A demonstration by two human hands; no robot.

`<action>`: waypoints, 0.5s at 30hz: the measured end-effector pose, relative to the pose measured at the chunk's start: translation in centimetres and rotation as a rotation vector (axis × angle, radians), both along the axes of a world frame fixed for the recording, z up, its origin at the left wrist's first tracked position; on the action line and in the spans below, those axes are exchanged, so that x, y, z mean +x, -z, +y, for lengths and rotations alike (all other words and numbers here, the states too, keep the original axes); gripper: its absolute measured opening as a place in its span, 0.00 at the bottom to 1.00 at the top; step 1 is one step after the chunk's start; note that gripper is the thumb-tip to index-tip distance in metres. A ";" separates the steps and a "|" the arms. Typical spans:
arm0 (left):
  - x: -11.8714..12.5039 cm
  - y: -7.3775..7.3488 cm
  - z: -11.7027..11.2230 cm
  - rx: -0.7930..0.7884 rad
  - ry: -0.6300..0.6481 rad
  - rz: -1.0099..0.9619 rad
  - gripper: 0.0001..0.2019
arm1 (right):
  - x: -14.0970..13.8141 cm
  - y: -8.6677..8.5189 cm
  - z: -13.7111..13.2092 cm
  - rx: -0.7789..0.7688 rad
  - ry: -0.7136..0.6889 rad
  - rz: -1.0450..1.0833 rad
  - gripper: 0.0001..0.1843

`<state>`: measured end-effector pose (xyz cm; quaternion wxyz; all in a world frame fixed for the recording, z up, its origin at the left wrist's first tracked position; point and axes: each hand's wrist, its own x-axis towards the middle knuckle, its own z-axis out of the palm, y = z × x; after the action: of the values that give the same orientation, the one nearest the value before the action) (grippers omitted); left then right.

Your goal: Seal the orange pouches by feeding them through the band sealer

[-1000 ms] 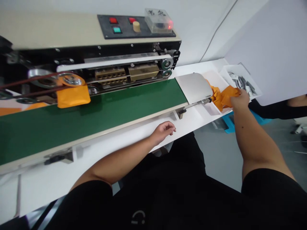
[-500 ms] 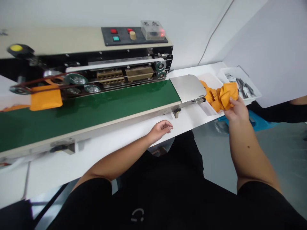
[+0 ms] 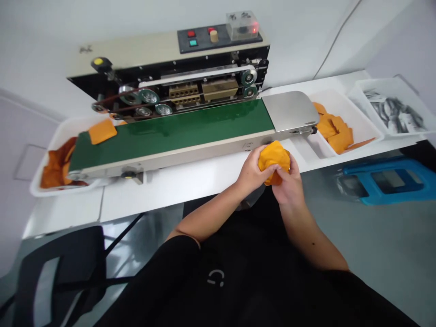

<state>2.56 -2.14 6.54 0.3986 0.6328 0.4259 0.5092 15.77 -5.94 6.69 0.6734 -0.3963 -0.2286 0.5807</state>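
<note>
Both hands hold one orange pouch [image 3: 273,156] at the table's front edge, just below the sealer's metal plate [image 3: 290,111]. My left hand [image 3: 251,171] grips its left side and my right hand [image 3: 288,182] cups it from below, fingers closed. Another orange pouch [image 3: 102,131] lies at the left end of the green conveyor belt [image 3: 177,131]. More orange pouches [image 3: 333,131] lie in a white tray [image 3: 361,125] right of the plate.
A band sealer [image 3: 177,63] with red and green buttons runs along the back. A white tray [image 3: 41,181] at the left holds orange pouches. The far right tray [image 3: 397,111] holds small dark packets. A blue stool [image 3: 384,179] and a black chair [image 3: 57,272] stand on the floor.
My right hand brought an orange pouch from the right tray to the table's front edge, and my left hand came up to grip it. The pouch on the belt travelled left.
</note>
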 end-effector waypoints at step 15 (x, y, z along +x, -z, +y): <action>-1.6 3.6 -1.9 0.294 -0.128 0.630 0.36 | 2.4 0.7 0.8 -0.422 -0.431 0.589 0.22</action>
<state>1.00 -4.05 2.90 0.1194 0.7816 0.4888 0.3687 18.13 -5.18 6.02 0.4771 -0.2858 0.0200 0.8308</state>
